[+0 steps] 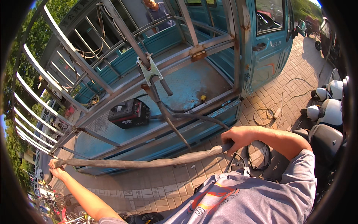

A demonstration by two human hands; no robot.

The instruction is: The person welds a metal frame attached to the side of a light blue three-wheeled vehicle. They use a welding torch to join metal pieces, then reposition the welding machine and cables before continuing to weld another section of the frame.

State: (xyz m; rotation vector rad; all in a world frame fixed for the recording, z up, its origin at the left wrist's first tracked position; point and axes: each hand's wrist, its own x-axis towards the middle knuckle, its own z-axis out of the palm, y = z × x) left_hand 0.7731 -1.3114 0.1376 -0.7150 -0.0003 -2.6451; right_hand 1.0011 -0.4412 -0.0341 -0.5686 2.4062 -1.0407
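Observation:
My left hand (57, 168) is closed on the left end of a long brown fabric-like sleeve or bundle (156, 163), stretched across in front of me. At its other end my right hand (237, 137) grips the dark end part, close to a dark cable. Beyond it, a metal welding ground clamp (151, 70) with dark handles bites on the steel frame (123, 81) of a teal cargo vehicle. A black battery-like box (130, 112) with red trim sits on the blue cargo bed (181, 86), cables beside it. A small yellow object (203, 98) lies on the bed.
The vehicle's teal cab door (268, 56) is at upper right. Thin wire (265, 116) lies coiled on the brick paving (282, 92). Parked scooters (330, 112) line the right, bicycles (64, 207) the lower left. Another person (160, 16) stands beyond the vehicle.

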